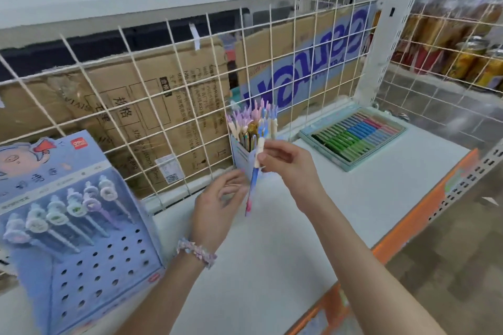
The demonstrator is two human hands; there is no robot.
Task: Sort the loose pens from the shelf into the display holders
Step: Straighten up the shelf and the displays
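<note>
now right hand [285, 163] pinches pen [253, 179] before pen holder [241, 155].

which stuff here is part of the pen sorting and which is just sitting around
Part of the job:
- pen, pinched in the right hand
- left hand, open beside the pen's lower end
- small pen cup by the wire grid, already full of pens
- blue peg display holder, many holes empty

Just lying about:
- flat tray of coloured pens
- cardboard boxes behind the grid
- cans on the next shelf

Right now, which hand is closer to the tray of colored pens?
Right. The right hand holds a pen beside the tray; the left hand sits farther away, past that pen.
</note>
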